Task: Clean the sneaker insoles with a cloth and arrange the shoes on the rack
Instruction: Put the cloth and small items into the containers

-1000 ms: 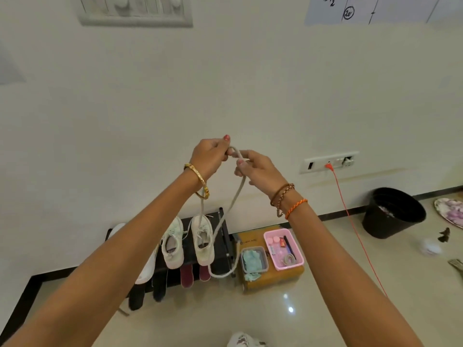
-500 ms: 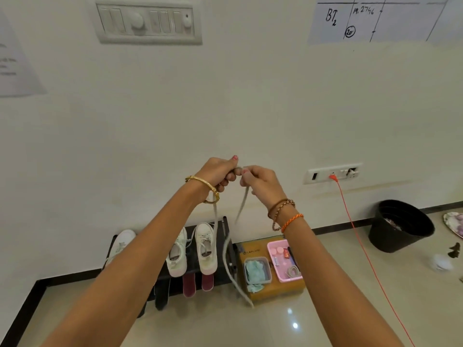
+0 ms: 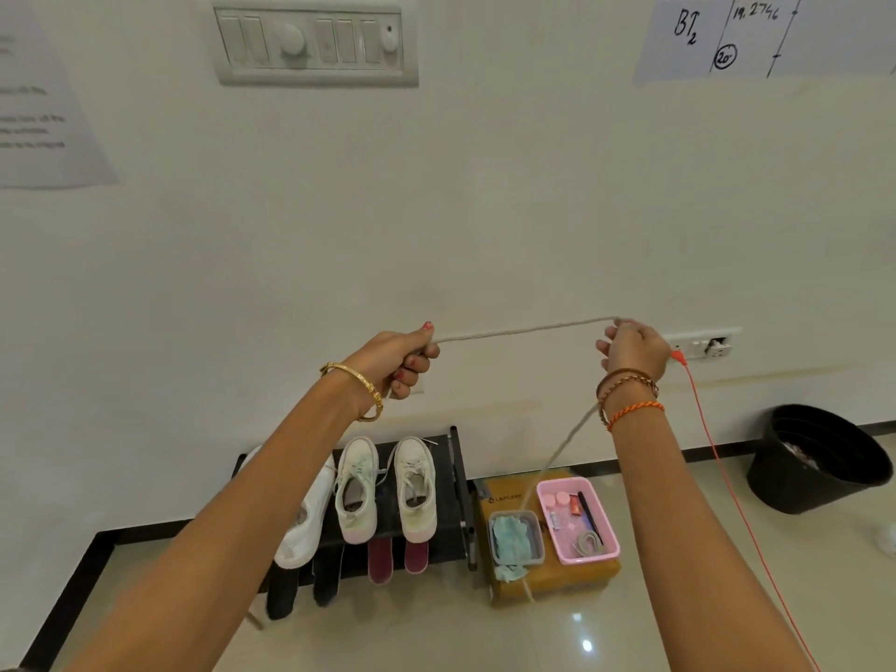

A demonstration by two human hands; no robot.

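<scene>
A pale grey shoelace (image 3: 523, 328) is stretched taut between my two raised hands in front of the wall. My left hand (image 3: 402, 358) grips one part in a fist. My right hand (image 3: 630, 346) pinches the other part, and the lace's free length hangs down behind my right forearm towards the floor. Below, a black shoe rack (image 3: 448, 477) carries three white sneakers (image 3: 412, 487) on top, the leftmost partly hidden by my left arm. Dark and maroon insoles (image 3: 417, 555) stick out from the lower shelf. A mint cloth (image 3: 514, 535) lies in a small clear tub.
A brown cardboard box (image 3: 504, 494) beside the rack holds the clear tub and a pink tray (image 3: 608, 535) of small items. An orange cable (image 3: 717, 468) runs from a wall socket (image 3: 703, 341) down to the floor. A black bin (image 3: 814, 460) stands at the right.
My hands, close together a second ago, have moved apart and pulled the shoelace straight between them. The camera has tilted up, showing more of the wall.
</scene>
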